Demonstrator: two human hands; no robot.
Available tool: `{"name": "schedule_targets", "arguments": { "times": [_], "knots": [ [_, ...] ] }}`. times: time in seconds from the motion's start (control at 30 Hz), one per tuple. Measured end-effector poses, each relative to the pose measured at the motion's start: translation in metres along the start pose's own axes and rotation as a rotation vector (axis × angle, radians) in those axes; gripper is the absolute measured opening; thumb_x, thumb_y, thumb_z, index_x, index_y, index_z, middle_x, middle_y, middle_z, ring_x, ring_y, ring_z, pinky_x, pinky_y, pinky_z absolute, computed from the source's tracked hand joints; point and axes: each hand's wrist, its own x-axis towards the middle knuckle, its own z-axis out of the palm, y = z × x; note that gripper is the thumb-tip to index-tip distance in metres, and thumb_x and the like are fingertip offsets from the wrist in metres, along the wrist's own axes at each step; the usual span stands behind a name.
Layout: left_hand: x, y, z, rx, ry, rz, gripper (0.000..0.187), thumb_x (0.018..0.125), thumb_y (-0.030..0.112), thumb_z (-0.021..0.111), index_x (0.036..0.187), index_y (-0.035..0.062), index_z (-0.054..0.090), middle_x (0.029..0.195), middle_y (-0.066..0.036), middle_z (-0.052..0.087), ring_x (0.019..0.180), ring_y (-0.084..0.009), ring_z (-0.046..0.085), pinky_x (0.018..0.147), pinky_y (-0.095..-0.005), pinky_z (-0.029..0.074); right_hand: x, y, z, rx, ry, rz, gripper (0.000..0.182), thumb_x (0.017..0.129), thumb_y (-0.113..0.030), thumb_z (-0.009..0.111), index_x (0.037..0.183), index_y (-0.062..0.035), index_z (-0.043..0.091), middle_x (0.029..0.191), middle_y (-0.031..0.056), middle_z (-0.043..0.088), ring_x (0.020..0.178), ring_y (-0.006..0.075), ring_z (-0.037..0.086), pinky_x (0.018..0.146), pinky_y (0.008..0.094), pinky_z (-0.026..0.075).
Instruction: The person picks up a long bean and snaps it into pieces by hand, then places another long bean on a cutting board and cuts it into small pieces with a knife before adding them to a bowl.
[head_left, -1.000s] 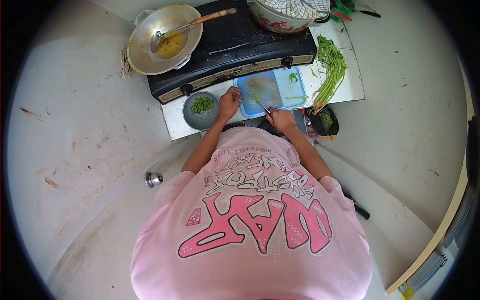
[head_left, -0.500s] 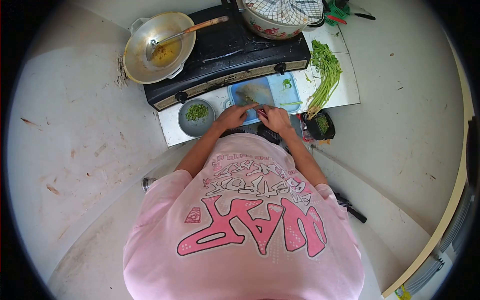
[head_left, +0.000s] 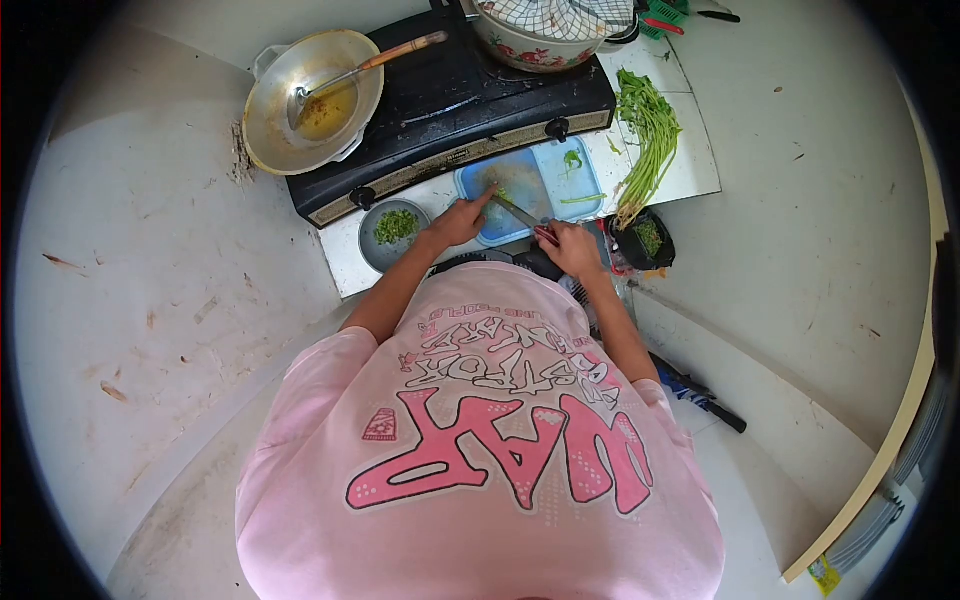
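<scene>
My right hand (head_left: 575, 250) is closed around the red handle of a knife (head_left: 520, 213). Its blade slants up and left over a blue cutting board (head_left: 525, 175). My left hand (head_left: 464, 221) is at the board's left side, index finger stretched out to the blade's tip, the other fingers partly hidden. Beside that fingertip lie a few chopped greens (head_left: 503, 194). On the board's right part are a small leaf (head_left: 572, 160) and a pale green stalk (head_left: 583, 199). Left of my left hand, a grey bowl (head_left: 371, 252) holds chopped greens (head_left: 396, 226).
Behind the board stands a black gas stove (head_left: 430, 120), with a wok (head_left: 262, 110) containing oil and a spatula (head_left: 375, 62). A flowered pot (head_left: 535, 55) is under a checked cloth. Leafy stalks (head_left: 650, 140) lie at right, above a black container (head_left: 660, 250) of greens.
My right hand has drawn back down and right with the knife, so the blade now shows. My left index finger has shifted up and left, away from my right hand.
</scene>
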Motion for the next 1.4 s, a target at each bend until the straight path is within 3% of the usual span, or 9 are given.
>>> {"name": "schedule_targets", "arguments": {
  "times": [0.17,0.27,0.37,0.47,0.67,0.77,0.97,1.13,1.4],
  "knots": [
    [-0.017,0.035,-0.006,0.002,-0.023,-0.045,0.079,0.096,0.008,0.058,0.165,0.0251,0.023,0.084,-0.028,0.070,0.080,-0.0441,0.070,0.079,-0.0525,0.056,-0.002,-0.003,0.004,0.014,0.023,0.075,0.031,0.091,-0.036,0.070,0.092,-0.0052,0.068,0.084,0.0199,0.073,0.080,0.0398,0.072,0.072,0.0510,0.056],
    [-0.019,0.034,0.005,-0.003,0.008,0.224,0.078,0.096,0.007,0.061,0.164,0.0224,0.027,0.076,-0.026,0.066,0.072,-0.0425,0.068,0.074,-0.0506,0.053,-0.001,-0.016,0.004,0.046,0.052,0.081,0.030,0.090,-0.035,0.072,0.091,-0.0050,0.069,0.083,0.0198,0.073,0.079,0.0400,0.072,0.072,0.0505,0.056],
    [-0.023,0.036,0.005,-0.042,-0.016,0.190,0.074,0.096,0.004,0.060,0.162,0.0239,0.033,0.078,-0.026,0.067,0.073,-0.0426,0.068,0.074,-0.0501,0.052,-0.001,-0.020,0.006,0.054,0.087,0.065,0.030,0.088,-0.034,0.074,0.089,-0.0048,0.069,0.082,0.0193,0.073,0.079,0.0399,0.072,0.072,0.0500,0.056],
    [-0.021,0.019,0.010,-0.085,0.083,0.164,0.074,0.095,0.004,0.061,0.162,0.0210,0.033,0.079,-0.027,0.067,0.074,-0.0431,0.068,0.074,-0.0509,0.052,-0.003,-0.019,0.007,0.057,0.093,0.064,0.029,0.088,-0.033,0.074,0.088,-0.0043,0.070,0.082,0.0187,0.073,0.078,0.0395,0.072,0.073,0.0497,0.056],
    [-0.016,0.006,0.002,-0.096,0.077,0.041,0.072,0.094,0.004,0.060,0.161,0.0110,0.033,0.087,-0.029,0.069,0.078,-0.0447,0.069,0.076,-0.0516,0.053,-0.012,-0.011,0.005,0.042,0.071,0.098,0.031,0.088,-0.034,0.074,0.089,-0.0041,0.070,0.083,0.0189,0.073,0.078,0.0398,0.072,0.074,0.0494,0.056],
    [-0.014,0.015,0.004,-0.155,0.078,-0.040,0.072,0.094,0.005,0.061,0.161,0.0169,0.035,0.090,-0.028,0.069,0.080,-0.0440,0.069,0.077,-0.0512,0.053,-0.012,-0.013,-0.001,0.064,0.069,0.124,0.031,0.088,-0.035,0.074,0.089,-0.0040,0.071,0.084,0.0192,0.074,0.079,0.0399,0.072,0.075,0.0494,0.056],
    [-0.017,0.050,0.007,-0.069,-0.037,0.152,0.071,0.097,0.008,0.061,0.160,0.0300,0.038,0.098,-0.025,0.071,0.085,-0.0420,0.070,0.081,-0.0507,0.054,-0.008,-0.005,0.002,0.060,0.069,0.121,0.030,0.087,-0.033,0.074,0.089,-0.0039,0.071,0.085,0.0192,0.074,0.080,0.0394,0.072,0.075,0.0497,0.056],
    [-0.015,0.036,0.016,-0.007,0.049,-0.030,0.069,0.096,0.013,0.061,0.159,0.0275,0.038,0.099,-0.026,0.071,0.090,-0.0429,0.070,0.083,-0.0524,0.055,-0.007,0.010,-0.001,0.012,0.041,0.063,0.029,0.086,-0.034,0.074,0.088,-0.0047,0.072,0.083,0.0197,0.074,0.079,0.0395,0.072,0.074,0.0501,0.056],
    [-0.020,0.030,0.016,-0.024,0.252,-0.178,0.063,0.096,0.016,0.062,0.155,0.0176,0.041,0.087,-0.026,0.072,0.084,-0.0468,0.070,0.079,-0.0564,0.056,-0.005,0.031,-0.002,0.292,-0.067,0.118,0.038,0.093,-0.039,0.071,0.095,-0.0016,0.076,0.074,0.0206,0.071,0.070,0.0373,0.070,0.068,0.0441,0.055]
  ]
}}
